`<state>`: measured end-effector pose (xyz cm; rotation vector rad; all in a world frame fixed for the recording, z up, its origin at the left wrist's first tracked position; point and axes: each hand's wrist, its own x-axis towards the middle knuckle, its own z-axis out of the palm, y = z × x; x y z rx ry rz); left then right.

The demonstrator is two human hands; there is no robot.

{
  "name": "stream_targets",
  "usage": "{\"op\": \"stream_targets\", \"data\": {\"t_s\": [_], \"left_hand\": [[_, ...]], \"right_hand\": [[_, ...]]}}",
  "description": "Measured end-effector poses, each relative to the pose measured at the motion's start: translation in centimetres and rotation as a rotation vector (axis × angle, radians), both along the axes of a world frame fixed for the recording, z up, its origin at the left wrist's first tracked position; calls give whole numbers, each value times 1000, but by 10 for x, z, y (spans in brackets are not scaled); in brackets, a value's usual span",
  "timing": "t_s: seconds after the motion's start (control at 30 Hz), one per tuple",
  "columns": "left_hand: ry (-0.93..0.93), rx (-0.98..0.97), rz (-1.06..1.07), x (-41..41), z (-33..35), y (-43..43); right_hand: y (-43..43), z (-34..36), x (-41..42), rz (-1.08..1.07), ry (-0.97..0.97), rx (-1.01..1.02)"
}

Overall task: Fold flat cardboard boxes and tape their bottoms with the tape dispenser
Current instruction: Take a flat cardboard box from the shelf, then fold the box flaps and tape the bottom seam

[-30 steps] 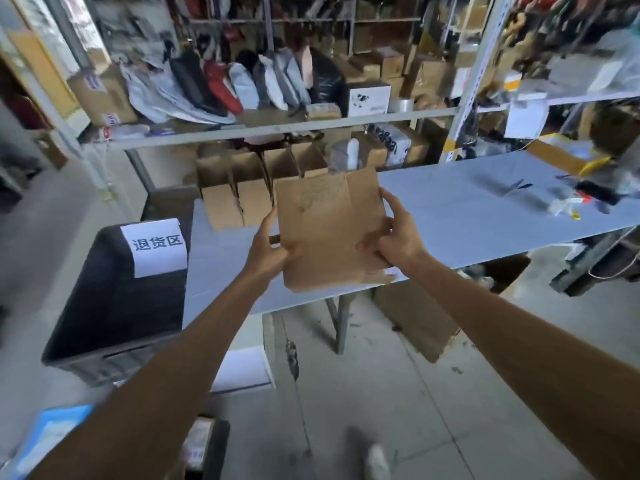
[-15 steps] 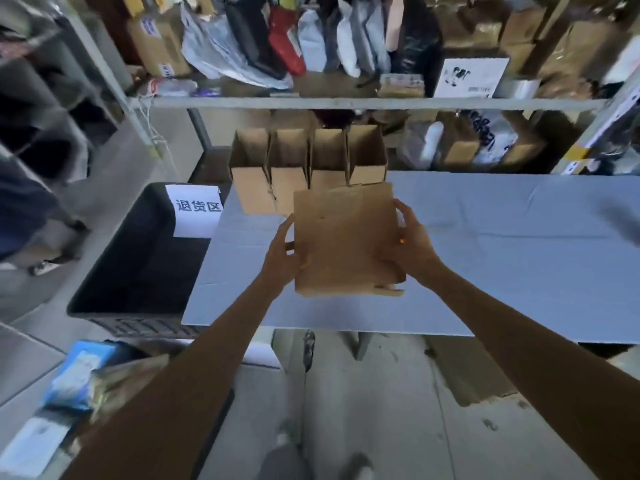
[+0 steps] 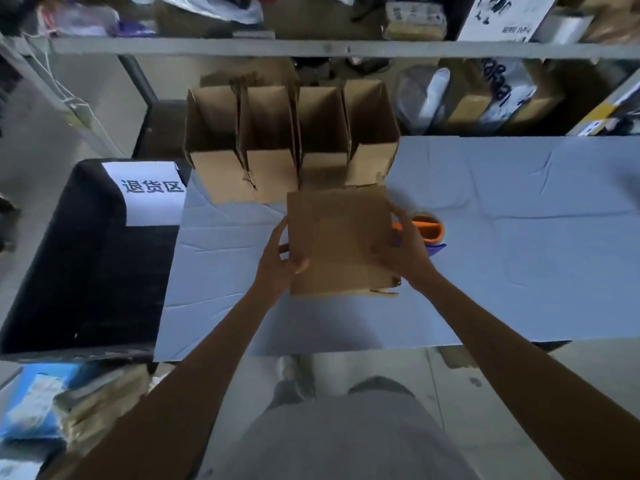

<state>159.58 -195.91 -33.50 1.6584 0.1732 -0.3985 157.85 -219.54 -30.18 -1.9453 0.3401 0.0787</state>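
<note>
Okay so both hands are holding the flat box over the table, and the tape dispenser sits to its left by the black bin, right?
Not quite: the head view shows the tape dispenser on the table right of the flat box, partly behind the right hand, not by the black bin. The left hand grips the box too.

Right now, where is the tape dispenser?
Head view: the tape dispenser lies on the table, right of centre, partly hidden behind the right hand that holds the flat box.
</note>
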Motion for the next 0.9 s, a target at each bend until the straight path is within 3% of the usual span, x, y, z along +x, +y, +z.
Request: {"op": "stream_targets", "data": {"t_s": [0.27, 0.6, 0.77, 0.8, 0.9], "left_hand": [[80, 48, -13, 8, -29, 3], [187, -46, -47, 8, -29, 0], [418, 234, -375, 25, -23, 14], [387, 279, -338, 29, -24, 12], [42, 310, -21, 39, -30, 0]], "right_hand": [[1, -35, 27, -65, 27, 70], [-12, -52, 47, -138, 165, 115], [-11, -49, 54, 201, 213, -43], [-11, -50, 54, 228, 204, -54], [-11, -46, 54, 239, 168, -187]]}}
